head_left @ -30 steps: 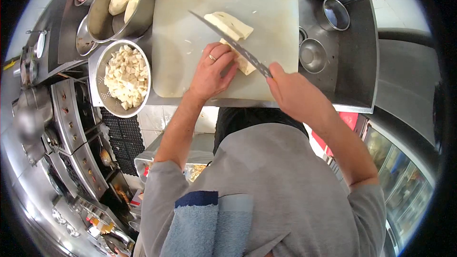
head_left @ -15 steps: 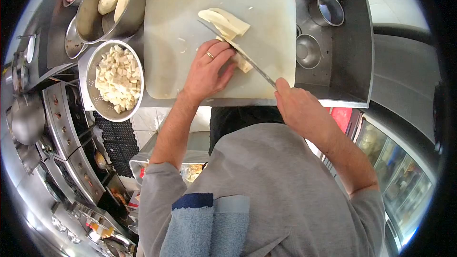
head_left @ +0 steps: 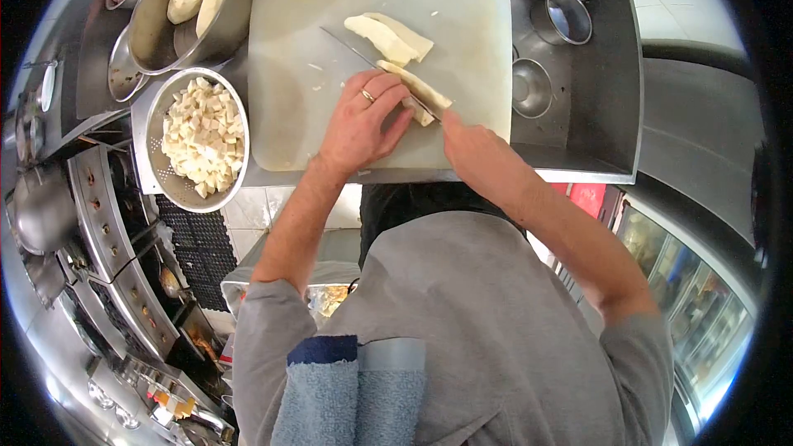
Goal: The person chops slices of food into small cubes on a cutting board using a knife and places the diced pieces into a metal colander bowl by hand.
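My right hand point(head_left: 487, 158) is closed around the handle of a long kitchen knife point(head_left: 350, 48). Its blade slants up and left across the cutting board point(head_left: 310, 0), beside a pale strip of peeled root vegetable point(head_left: 415, 83). With bent fingers, my left hand point(head_left: 368, 120) presses a piece of the same vegetable point(head_left: 421, 113) to the board, close against the blade; the fingers partly cover it. Farther up the board lie larger cut lengths of the vegetable point(head_left: 388, 38), touching neither hand.
Left of the board, a perforated colander point(head_left: 155, 153) holds pale cubes. Behind it stands a deep metal pot point(head_left: 140, 29) with peeled pieces. A sink point(head_left: 607, 74) on the right contains a metal container point(head_left: 568, 16) and a small bowl point(head_left: 531, 88). Stove controls point(head_left: 107, 231) are at lower left.
My right hand and the knife have moved left and slightly up. A strip now lies apart on the blade's far side. My left hand stays nearly in place.
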Available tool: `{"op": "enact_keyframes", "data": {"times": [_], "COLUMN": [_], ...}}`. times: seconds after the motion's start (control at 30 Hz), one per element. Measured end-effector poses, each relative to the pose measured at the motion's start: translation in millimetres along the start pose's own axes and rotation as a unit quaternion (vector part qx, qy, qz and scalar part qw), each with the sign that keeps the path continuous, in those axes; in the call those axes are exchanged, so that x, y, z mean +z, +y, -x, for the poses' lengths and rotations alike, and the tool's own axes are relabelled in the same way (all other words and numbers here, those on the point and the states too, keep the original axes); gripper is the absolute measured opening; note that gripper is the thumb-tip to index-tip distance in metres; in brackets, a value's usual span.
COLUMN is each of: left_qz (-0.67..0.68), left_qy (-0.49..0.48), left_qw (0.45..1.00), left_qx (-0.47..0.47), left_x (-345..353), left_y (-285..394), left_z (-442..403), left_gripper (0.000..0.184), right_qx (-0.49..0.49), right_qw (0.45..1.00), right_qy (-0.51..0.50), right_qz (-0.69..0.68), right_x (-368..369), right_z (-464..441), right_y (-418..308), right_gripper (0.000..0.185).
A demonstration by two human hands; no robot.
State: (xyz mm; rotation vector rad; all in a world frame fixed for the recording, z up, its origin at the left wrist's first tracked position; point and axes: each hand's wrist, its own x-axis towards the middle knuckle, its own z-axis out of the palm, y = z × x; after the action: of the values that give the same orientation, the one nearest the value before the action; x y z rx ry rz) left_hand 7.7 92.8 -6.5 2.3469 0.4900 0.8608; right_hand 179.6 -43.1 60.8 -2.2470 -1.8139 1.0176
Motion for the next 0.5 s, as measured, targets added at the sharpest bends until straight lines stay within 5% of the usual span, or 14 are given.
{"op": "enact_keyframes", "data": {"times": [0.1,0.3,0.4,0.5], "left_qz": [-0.027,-0.06,-0.078,-0.093], "left_qy": [0.002,-0.045,-0.089,-0.112], "left_qw": [1.0,0.997,0.993,0.989], "left_qx": [0.009,0.033,0.003,-0.015], "left_x": [0.1,-4.0,-16.4,-21.0], "left_y": [4.5,12.7,26.4,33.3], "left_z": [2.7,-4.3,2.8,13.9], "left_gripper": [0.035,0.036,0.033,0.029], "right_qx": [-0.045,0.075,0.068,-0.088], "right_qw": [0.997,0.95,0.94,0.979], "right_qy": [0.055,-0.15,-0.159,-0.007], "right_qz": [0.007,-0.262,-0.295,-0.184], "right_x": [11.8,-28.7,-29.9,-9.6], "right_z": [-7.9,-21.0,-9.1,-11.0], "right_y": [16.0,30.0,19.0,36.6], "right_gripper": [0.018,0.024,0.025,0.024]}}
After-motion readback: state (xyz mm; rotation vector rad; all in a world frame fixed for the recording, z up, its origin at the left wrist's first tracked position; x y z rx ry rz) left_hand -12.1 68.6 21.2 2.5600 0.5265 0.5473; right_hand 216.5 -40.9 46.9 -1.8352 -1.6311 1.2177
